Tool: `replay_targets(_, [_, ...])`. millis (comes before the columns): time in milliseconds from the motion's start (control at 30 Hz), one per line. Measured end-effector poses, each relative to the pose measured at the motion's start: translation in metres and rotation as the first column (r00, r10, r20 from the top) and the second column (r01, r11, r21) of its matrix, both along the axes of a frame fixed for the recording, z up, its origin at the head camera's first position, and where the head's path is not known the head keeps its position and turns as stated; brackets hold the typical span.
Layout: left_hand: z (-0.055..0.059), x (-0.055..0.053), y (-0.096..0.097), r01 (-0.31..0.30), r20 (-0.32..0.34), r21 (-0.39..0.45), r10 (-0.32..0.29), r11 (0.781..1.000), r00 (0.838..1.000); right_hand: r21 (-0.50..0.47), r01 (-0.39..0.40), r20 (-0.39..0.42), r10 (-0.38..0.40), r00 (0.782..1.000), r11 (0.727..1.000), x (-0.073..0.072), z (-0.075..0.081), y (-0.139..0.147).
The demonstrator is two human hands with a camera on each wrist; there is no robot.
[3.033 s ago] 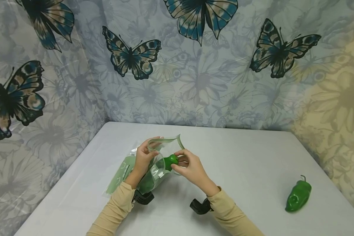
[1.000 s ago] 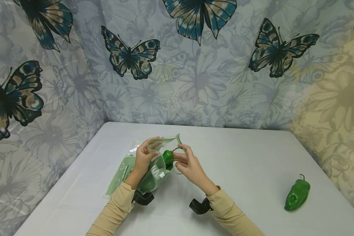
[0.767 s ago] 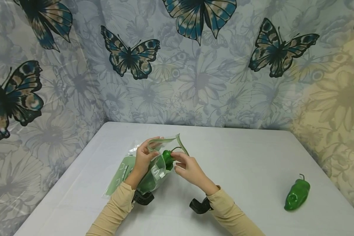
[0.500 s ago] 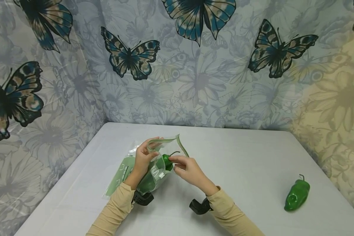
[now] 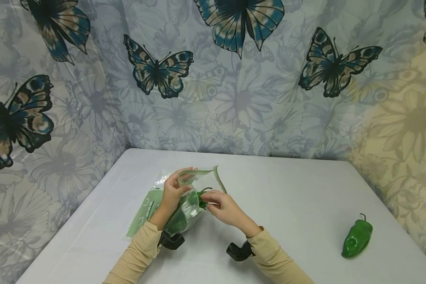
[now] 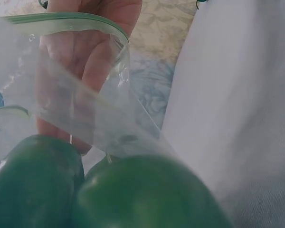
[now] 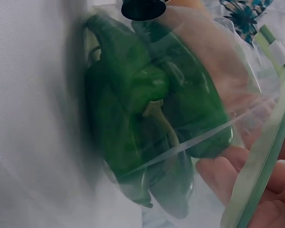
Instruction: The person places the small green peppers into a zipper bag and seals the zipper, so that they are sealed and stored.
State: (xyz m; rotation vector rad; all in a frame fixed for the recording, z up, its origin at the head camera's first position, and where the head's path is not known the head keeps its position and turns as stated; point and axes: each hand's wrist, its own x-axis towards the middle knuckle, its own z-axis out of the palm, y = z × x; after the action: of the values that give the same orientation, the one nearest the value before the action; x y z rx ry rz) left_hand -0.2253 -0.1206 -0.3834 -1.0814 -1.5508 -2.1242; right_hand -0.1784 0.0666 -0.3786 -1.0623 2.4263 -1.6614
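My left hand point(image 5: 172, 193) grips the rim of a clear zip bag point(image 5: 189, 205), thumb on the near side, and keeps its mouth apart. At that mouth my right hand point(image 5: 225, 207) touches a green pepper point(image 5: 201, 202) with its fingertips, the curved stem upward. In the left wrist view, the right hand's fingers point(image 6: 90, 76) reach down straight, seen partly through the plastic. Several long green peppers point(image 7: 190, 99) lie inside the bag in the right wrist view. The bag's green zip strip point(image 7: 270, 156) stands in front of some fingertips.
Another green pepper point(image 5: 357, 238) lies alone near the right side of the white table point(image 5: 287, 197). A flat plastic sheet with green print point(image 5: 143, 213) is left of the bag. Butterfly-patterned cloth point(image 5: 241, 106) hangs behind and at the left.
My right hand held the pepper at the bag mouth, then loosened its grip and moved to the pepper's top. The pepper has sunk deeper into the bag. My left hand stays in place.
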Motion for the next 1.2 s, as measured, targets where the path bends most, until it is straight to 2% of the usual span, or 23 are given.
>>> replay_targets(367, [-0.001, 0.000, 0.000, -0.017, 0.007, -0.019, 0.017, 1.000, 1.000, 0.081, -0.140, 0.111, 0.131, 0.985, 0.987, -0.005, -0.001, 0.006])
replay_targets(533, [0.001, 0.001, 0.000, -0.040, -0.001, -0.014, 0.040, 0.999, 0.999, 0.059, -0.115, 0.088, 0.109, 0.990, 0.992, -0.004, 0.002, 0.005])
replay_targets(567, [0.001, 0.001, -0.001, -0.043, 0.000, -0.013, 0.043, 0.999, 0.999, 0.048, -0.109, 0.083, 0.105, 0.991, 0.993, -0.001, 0.006, 0.005])
replay_targets(767, [0.001, 0.001, -0.003, -0.050, 0.014, -0.009, 0.050, 0.999, 0.999, -0.047, -0.097, 0.138, 0.103, 0.985, 0.994, 0.003, 0.011, 0.009])
replay_targets(800, [0.001, 0.001, -0.003, -0.056, 0.014, -0.009, 0.056, 0.998, 0.998, -0.062, -0.095, 0.148, 0.103, 0.984, 0.994, 0.001, 0.008, 0.010])
replay_targets(933, [0.002, 0.000, -0.004, -0.055, 0.007, 0.005, 0.055, 0.998, 0.998, -0.107, -0.092, 0.144, 0.107, 0.984, 0.990, 0.001, 0.012, 0.013])
replay_targets(1067, [0.004, -0.001, -0.005, -0.049, -0.005, 0.009, 0.049, 0.999, 0.999, -0.150, -0.103, 0.120, 0.122, 0.985, 0.983, 0.002, 0.017, 0.022])
replay_targets(1200, [0.005, -0.001, -0.005, -0.052, -0.014, 0.020, 0.052, 0.998, 0.999, -0.171, -0.064, 0.128, 0.086, 0.988, 0.983, 0.003, 0.019, 0.039])
